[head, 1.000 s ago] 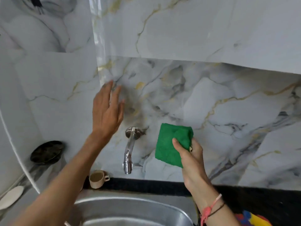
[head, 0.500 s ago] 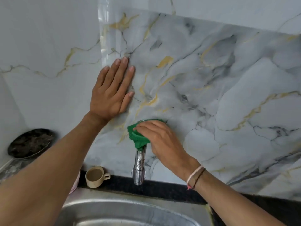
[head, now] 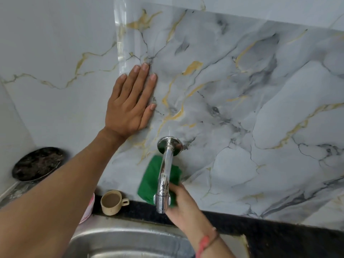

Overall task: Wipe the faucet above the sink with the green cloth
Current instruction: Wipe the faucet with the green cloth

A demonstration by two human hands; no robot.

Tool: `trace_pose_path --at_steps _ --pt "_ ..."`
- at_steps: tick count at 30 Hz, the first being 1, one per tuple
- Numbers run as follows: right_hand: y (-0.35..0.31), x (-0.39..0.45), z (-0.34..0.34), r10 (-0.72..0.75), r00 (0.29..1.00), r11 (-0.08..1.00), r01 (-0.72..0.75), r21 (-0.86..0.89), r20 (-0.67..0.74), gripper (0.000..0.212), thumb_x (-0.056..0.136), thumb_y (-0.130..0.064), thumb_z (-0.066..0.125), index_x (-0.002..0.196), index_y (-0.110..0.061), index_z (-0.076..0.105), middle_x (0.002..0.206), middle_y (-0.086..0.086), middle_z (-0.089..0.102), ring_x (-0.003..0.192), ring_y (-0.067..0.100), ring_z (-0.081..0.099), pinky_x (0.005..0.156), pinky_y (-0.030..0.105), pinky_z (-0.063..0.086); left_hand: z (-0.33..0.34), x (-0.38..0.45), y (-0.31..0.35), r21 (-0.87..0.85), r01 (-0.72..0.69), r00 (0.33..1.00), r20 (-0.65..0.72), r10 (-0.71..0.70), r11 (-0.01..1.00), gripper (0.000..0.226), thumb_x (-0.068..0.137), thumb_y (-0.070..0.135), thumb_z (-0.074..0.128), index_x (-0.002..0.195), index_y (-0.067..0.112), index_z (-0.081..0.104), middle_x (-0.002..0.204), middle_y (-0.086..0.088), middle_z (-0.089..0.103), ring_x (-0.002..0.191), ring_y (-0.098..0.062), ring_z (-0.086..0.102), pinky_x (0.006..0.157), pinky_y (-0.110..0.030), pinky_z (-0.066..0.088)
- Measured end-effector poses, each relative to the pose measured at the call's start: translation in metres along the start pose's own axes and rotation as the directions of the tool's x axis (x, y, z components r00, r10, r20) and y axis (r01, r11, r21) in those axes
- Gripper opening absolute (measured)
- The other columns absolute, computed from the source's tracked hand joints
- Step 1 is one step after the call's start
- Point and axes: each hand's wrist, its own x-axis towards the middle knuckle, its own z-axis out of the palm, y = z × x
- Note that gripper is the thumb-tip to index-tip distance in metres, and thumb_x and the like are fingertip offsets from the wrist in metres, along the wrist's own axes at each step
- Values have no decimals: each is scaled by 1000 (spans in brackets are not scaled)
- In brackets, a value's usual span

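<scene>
2 hands showing in the head view, the only view. Left hand [head: 130,103] is lying flat on the marble wall [head: 242,108], fingers spread a little and pointing up, palm pressing the tile up and to the left of the faucet [head: 164,175]; it is holding nothing. Right hand [head: 183,203] is gripping the green cloth [head: 149,183], fingers curled around its lower right edge, with a pink and a dark thread band on the wrist. Cloth is sitting behind and to the left of the spout, low near the outlet end, looking like it is touching the pipe, though the contact spot is blurred. Faucet is chrome, coming out of a round wall flange [head: 176,144] and curving down toward the sink [head: 126,243], which is showing at the bottom edge as a steel rim. Flange and upper pipe are standing bare, cloth not covering them. 1 beige cup [head: 112,202] is standing on the black counter ledge [head: 279,231] left of the spout, well apart from the cloth. 1 dark round pan [head: 37,164] is leaning in the far left corner. Pink and white container [head: 87,211] is peeking from behind the left forearm, mostly hidden.
</scene>
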Motion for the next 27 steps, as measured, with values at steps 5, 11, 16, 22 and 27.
trace_pose_path --at_steps 5,11,16,22,27 --pt "5 35 28 88 992 954 -111 280 93 38 105 -18 53 94 8 79 93 30 81 77 40 81 57 47 67 1 -1 -2 -8 -8 1000 -5 8 1000 67 106 34 35 165 5 28 171 -17 22 164 -29 15 137 -42 12" --pt "1 20 5 -86 995 979 74 191 57 30 90 -7 63 115 0 78 102 22 82 85 34 82 66 44 68 1 -1 -2 -7 -12 1000 3 12 1000 66 107 34 33 165 4 27 172 -18 21 163 -31 16 137 -43 13" --pt "-4 -19 3 -387 887 904 419 87 -252 43 73 -11 78 115 -12 71 107 12 83 83 23 82 77 38 63 2 -1 -1 -30 -3 1000 7 3 1000 65 108 35 31 165 4 29 172 -18 22 163 -31 19 134 -46 20" --pt "-49 -47 50 -759 511 -123 494 -861 402 44 98 -1 55 137 -23 56 136 -8 63 111 -3 60 88 -2 44 -1 0 0 -27 -5 1000 21 6 1000 65 108 35 30 165 5 27 172 -18 21 163 -31 17 133 -47 23" --pt "-35 -43 82 -454 780 -553 132 -823 430 73 93 -71 34 135 -15 54 143 -1 42 130 19 44 97 43 52 -1 -1 0 -29 -12 1000 15 12 1000 65 108 36 29 165 4 28 170 -19 25 162 -31 20 130 -49 28"
